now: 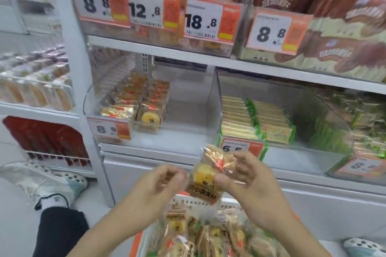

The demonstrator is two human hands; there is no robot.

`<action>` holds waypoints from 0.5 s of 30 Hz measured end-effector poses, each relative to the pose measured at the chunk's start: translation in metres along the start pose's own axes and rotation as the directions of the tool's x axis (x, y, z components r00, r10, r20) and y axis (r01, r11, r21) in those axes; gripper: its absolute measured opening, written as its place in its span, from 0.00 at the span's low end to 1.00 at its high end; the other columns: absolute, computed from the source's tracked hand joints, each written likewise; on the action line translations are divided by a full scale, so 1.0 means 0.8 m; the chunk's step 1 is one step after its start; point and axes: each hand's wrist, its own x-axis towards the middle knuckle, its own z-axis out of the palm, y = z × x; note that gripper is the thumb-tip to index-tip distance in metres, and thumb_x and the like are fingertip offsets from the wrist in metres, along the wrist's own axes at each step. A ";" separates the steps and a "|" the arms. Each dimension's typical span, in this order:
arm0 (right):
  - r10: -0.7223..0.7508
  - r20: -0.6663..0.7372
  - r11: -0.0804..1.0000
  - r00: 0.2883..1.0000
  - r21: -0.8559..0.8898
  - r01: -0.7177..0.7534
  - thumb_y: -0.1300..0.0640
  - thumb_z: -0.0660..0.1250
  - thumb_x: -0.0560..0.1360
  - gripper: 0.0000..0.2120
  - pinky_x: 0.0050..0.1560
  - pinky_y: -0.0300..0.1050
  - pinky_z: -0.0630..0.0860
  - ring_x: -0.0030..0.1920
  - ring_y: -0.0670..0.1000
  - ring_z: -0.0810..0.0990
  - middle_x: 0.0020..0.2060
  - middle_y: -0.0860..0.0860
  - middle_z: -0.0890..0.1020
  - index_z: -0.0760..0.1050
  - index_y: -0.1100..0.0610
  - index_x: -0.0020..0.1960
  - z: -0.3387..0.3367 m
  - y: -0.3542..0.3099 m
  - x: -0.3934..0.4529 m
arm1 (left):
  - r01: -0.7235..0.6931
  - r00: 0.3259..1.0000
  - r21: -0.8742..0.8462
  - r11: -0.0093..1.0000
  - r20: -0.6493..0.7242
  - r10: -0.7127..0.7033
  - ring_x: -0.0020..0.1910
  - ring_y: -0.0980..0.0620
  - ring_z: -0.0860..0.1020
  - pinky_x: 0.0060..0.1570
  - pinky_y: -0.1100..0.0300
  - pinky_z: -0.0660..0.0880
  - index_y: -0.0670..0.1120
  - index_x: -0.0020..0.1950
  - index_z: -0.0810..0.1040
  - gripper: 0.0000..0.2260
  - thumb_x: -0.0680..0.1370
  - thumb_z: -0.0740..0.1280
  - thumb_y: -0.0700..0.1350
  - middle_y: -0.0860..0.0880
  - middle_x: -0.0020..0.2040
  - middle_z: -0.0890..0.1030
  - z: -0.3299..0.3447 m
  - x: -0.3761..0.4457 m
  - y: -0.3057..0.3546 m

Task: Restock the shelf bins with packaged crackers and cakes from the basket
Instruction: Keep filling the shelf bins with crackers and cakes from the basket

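White shop shelf [167, 52]: right hand [253, 183] pinches the clear-wrapped yellow cake packet [208, 175]; left hand [158, 183] curls empty beside it; the crinkly wrap could slip.

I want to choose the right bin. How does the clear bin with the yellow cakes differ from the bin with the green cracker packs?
The cake bin has stock only at its left; the cracker bin holds rows across more of its floor. The cake bin's tag reads 8.8; the cracker bin's starts with 6. Both are clear plastic, on one shelf.

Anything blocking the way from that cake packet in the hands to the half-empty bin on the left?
Nothing visible. The cake packet, pinched by the right hand, sits below the bin, whose open top and bare right half look clear.
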 end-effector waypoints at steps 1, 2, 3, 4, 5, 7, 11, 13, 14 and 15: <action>-0.059 -0.032 0.997 0.998 -0.041 0.058 0.58 0.79 0.68 0.19 0.47 0.37 0.79 0.47 0.47 0.84 0.46 0.46 0.86 0.77 0.52 0.55 0.004 -0.015 0.013 | -0.037 0.995 0.074 0.997 -0.086 0.043 0.48 0.61 0.81 0.51 0.66 0.75 0.50 0.52 0.81 0.18 0.76 0.67 0.63 0.55 0.49 0.85 -0.018 0.017 0.011; -0.122 -0.054 0.990 0.991 -0.070 0.118 0.60 0.79 0.68 0.17 0.46 0.34 0.78 0.46 0.44 0.84 0.45 0.43 0.86 0.77 0.51 0.53 0.008 -0.027 0.026 | -0.074 0.976 0.133 0.988 -0.193 0.099 0.47 0.60 0.81 0.50 0.65 0.75 0.50 0.50 0.81 0.13 0.79 0.66 0.59 0.54 0.47 0.84 -0.034 0.034 0.022; -0.176 -0.065 0.982 0.982 -0.076 0.170 0.63 0.79 0.68 0.17 0.47 0.34 0.78 0.45 0.42 0.84 0.43 0.41 0.86 0.77 0.51 0.51 0.014 -0.042 0.037 | -0.107 0.941 0.213 0.971 -0.292 0.168 0.47 0.59 0.80 0.49 0.63 0.75 0.50 0.49 0.81 0.09 0.81 0.66 0.54 0.53 0.45 0.84 -0.050 0.054 0.029; -0.228 -0.058 0.970 0.972 -0.099 0.222 0.65 0.79 0.68 0.17 0.48 0.35 0.79 0.46 0.43 0.84 0.44 0.41 0.86 0.78 0.51 0.50 0.021 -0.053 0.048 | -0.121 0.899 0.323 0.939 -0.365 0.242 0.46 0.57 0.79 0.49 0.61 0.75 0.49 0.47 0.80 0.07 0.82 0.65 0.49 0.53 0.44 0.83 -0.065 0.076 0.032; -0.280 -0.044 0.953 0.959 -0.129 0.273 0.64 0.79 0.69 0.16 0.50 0.36 0.80 0.48 0.43 0.84 0.46 0.41 0.86 0.79 0.50 0.50 0.029 -0.064 0.059 | -0.110 0.857 0.445 0.889 -0.410 0.312 0.47 0.54 0.77 0.49 0.58 0.73 0.48 0.46 0.79 0.07 0.82 0.65 0.46 0.52 0.44 0.82 -0.083 0.101 0.030; -0.354 -0.006 0.916 0.935 -0.204 0.346 0.61 0.79 0.69 0.15 0.53 0.37 0.79 0.51 0.42 0.84 0.48 0.40 0.85 0.80 0.48 0.51 0.044 -0.077 0.081 | -0.029 0.813 0.665 0.746 -0.419 0.405 0.50 0.49 0.73 0.52 0.52 0.71 0.47 0.46 0.78 0.05 0.80 0.64 0.43 0.50 0.46 0.80 -0.120 0.149 0.020; -0.298 -0.028 0.909 0.954 -0.314 0.275 0.57 0.80 0.68 0.14 0.45 0.41 0.79 0.42 0.42 0.82 0.41 0.41 0.84 0.78 0.47 0.47 0.072 -0.076 0.135 | 0.233 0.797 0.769 0.595 -0.502 0.336 0.52 0.41 0.74 0.50 0.47 0.72 0.44 0.50 0.79 0.11 0.81 0.59 0.46 0.43 0.48 0.81 -0.145 0.185 0.004; -0.225 -0.048 0.929 0.973 -0.313 0.199 0.55 0.80 0.68 0.12 0.42 0.44 0.79 0.38 0.47 0.82 0.38 0.45 0.84 0.77 0.49 0.45 0.084 -0.074 0.165 | 0.247 0.738 0.724 0.644 -0.571 0.360 0.51 0.40 0.75 0.45 0.48 0.71 0.42 0.48 0.79 0.13 0.83 0.57 0.45 0.42 0.44 0.81 -0.137 0.184 0.003; -0.181 -0.054 0.936 0.982 -0.315 0.155 0.54 0.80 0.68 0.12 0.42 0.45 0.78 0.37 0.48 0.82 0.37 0.46 0.84 0.77 0.50 0.44 0.090 -0.072 0.183 | 0.241 0.720 0.700 0.672 -0.594 0.360 0.51 0.40 0.75 0.45 0.47 0.71 0.42 0.47 0.78 0.14 0.83 0.55 0.46 0.42 0.43 0.80 -0.135 0.183 0.004; -0.127 -0.053 0.945 0.990 -0.309 0.105 0.55 0.81 0.67 0.13 0.41 0.45 0.79 0.36 0.47 0.81 0.37 0.47 0.84 0.77 0.51 0.43 0.097 -0.070 0.200 | 0.239 0.715 0.676 0.697 -0.608 0.345 0.52 0.39 0.75 0.46 0.47 0.71 0.42 0.47 0.77 0.16 0.84 0.54 0.47 0.41 0.43 0.80 -0.135 0.183 0.005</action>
